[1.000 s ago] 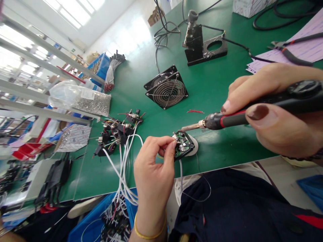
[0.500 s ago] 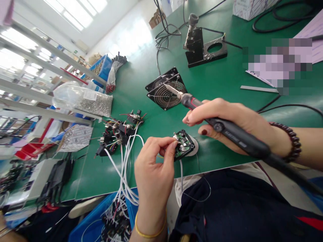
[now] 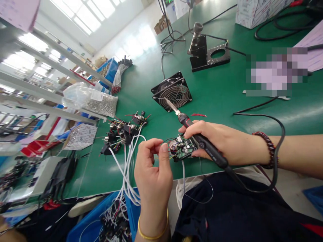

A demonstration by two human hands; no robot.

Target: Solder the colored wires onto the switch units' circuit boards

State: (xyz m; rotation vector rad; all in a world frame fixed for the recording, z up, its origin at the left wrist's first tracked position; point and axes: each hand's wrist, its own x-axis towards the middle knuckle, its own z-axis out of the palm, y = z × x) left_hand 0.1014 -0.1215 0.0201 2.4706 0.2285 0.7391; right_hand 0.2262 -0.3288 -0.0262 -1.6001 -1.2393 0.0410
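The right hand's (image 3: 222, 141) grip is holding the soldering iron (image 3: 210, 150) tip-outward, presumably sparing the circuit board (image 3: 186, 147) it is apparently steadying near the desk's (image 3: 219, 87) edge, while the left hand (image 3: 154, 168) is hovering beside wires (image 3: 172, 147), any pinch unclear.

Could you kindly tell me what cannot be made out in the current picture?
All in the head view:
Circuit board: part of its right side is hidden by the right hand and soldering iron.
Left hand: whether it pinches anything is too small to tell.
Pink papers: partly masked by pixelation.
White box: cut off by the top edge.
Blue bin: cut off by the bottom edge.
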